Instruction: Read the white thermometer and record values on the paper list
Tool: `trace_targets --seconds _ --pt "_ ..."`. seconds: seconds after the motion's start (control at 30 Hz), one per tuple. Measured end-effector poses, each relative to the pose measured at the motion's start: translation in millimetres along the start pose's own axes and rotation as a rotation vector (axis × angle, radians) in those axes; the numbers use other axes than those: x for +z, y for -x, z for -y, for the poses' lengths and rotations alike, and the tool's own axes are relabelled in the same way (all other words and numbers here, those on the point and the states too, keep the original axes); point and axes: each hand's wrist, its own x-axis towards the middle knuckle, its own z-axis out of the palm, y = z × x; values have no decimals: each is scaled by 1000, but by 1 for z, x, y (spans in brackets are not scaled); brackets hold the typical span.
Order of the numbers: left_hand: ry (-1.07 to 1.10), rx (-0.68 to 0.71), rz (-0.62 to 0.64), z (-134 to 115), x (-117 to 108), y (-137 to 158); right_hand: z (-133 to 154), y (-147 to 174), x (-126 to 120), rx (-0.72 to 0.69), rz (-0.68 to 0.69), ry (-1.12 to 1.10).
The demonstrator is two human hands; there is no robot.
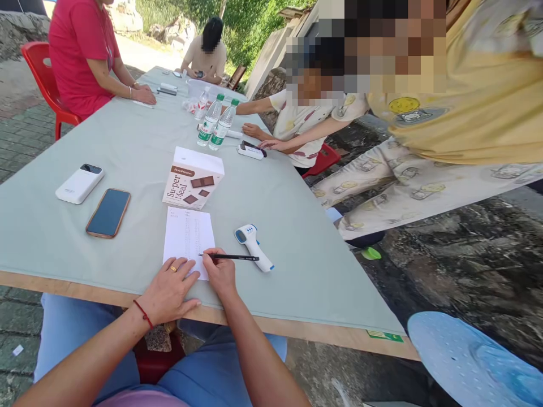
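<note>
A white sheet of paper with lines of small writing lies near the table's front edge. My right hand grips a black pencil or pen, its tip on the paper. Flat on the sheet's lower left, my left hand rests with fingers spread; it wears a gold ring and a red cord bracelet. Just beyond the paper stands a white and brown "Su-per Meal" box. To the right of the paper is a white and blue infrared thermometer.
A phone and a white power bank lie left on the grey-green tablecloth. Water bottles stand past the box. Other people sit around the table; one in yellow leans in from the right. A blue hat is at lower right.
</note>
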Motion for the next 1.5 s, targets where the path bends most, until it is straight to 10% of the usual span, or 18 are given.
trace_targets --seconds 1.5 --pt "28 -6 -20 0 1 0 1 2 -1 -12 61 110"
